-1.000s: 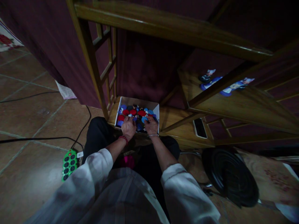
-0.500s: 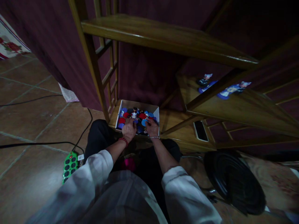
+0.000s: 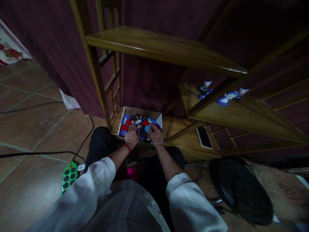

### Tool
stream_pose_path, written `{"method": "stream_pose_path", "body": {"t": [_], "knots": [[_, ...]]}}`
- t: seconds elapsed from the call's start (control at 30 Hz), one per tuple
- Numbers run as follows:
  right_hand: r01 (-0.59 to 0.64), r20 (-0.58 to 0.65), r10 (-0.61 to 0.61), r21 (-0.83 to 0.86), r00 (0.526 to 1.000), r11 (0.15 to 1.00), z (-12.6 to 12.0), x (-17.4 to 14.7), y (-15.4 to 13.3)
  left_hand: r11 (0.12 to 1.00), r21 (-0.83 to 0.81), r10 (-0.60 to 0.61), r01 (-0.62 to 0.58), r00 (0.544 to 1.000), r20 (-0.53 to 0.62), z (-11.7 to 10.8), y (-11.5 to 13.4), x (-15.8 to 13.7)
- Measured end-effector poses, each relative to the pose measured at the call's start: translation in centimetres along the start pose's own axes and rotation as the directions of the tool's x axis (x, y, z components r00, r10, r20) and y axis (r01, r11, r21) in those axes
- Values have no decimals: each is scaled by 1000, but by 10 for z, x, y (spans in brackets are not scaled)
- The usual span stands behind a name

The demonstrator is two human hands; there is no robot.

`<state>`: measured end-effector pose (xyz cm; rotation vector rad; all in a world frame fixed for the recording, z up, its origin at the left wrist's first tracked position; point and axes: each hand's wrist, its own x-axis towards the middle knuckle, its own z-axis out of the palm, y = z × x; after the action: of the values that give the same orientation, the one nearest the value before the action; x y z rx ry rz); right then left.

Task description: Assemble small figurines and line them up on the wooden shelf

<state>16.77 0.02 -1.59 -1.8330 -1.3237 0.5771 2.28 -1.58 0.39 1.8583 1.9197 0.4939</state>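
A shallow white cardboard box [image 3: 143, 111] stands on the low wooden ledge in front of my knees. Inside it lie several small figurines [image 3: 138, 120] with round red, blue and dark bases. My left hand [image 3: 132, 138], with a red bead bracelet at the wrist, is over the box's near left part, its fingers curled together; what they pinch is hidden. At the near right part of the box, my right hand [image 3: 155, 134] pinches the edge of a light blue disc [image 3: 147, 129], which looks like a figurine's base.
Figurines [image 3: 227, 97] lie on a wooden shelf [image 3: 212, 111] to the right. A phone [image 3: 205, 138] rests on the ledge. A wooden beam [image 3: 159, 48] crosses above the box. A green power strip [image 3: 69, 175] is on the floor at left, a black round stool [image 3: 241, 190] at right.
The view has shifted slightly, so the shelf and box appear a little lower and further left. Both hands stay over the box; the right still pinches the blue disc.
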Motion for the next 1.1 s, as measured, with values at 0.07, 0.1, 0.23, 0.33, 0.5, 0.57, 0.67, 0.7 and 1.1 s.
{"method": "stream_pose_path", "body": {"t": [0.07, 0.1, 0.23, 0.33, 0.5, 0.57, 0.67, 0.7, 1.1], "knots": [[-2, 0, 2, 17, 1000, 1000, 2, 3, 0, 1000, 10, -2, 2, 1000, 1, 0, 1, 0], [-2, 3, 2, 27, 1000, 1000, 3, 4, 0, 1000, 12, 1, -1, 1000, 3, -1, 1, 0], [-18, 21, 16, 88, 1000, 996, 13, 9, 1, 1000, 6, -14, 14, 999, 36, -4, 1, 0], [-61, 57, 50, 208, 997, 976, 20, 11, 4, 999, -5, -52, 53, 997, 57, -5, 1, 3], [-123, 168, 57, 418, 984, 900, 26, 12, 8, 997, -55, -53, 55, 997, 53, -5, -1, 9], [-126, 181, 48, 444, 982, 887, 26, 13, 9, 995, -66, -72, 78, 994, 78, -5, -1, 12], [-105, 179, 33, 410, 983, 906, 26, 13, 10, 990, -90, -99, 108, 990, 97, -6, -1, 15], [-94, 178, 26, 384, 984, 918, 26, 12, 10, 989, -100, -102, 112, 990, 98, -6, -1, 16], [6, 125, -16, 75, 992, 997, 14, 2, 6, 980, -114, -151, 164, 982, 112, -1, -6, 24]]}}
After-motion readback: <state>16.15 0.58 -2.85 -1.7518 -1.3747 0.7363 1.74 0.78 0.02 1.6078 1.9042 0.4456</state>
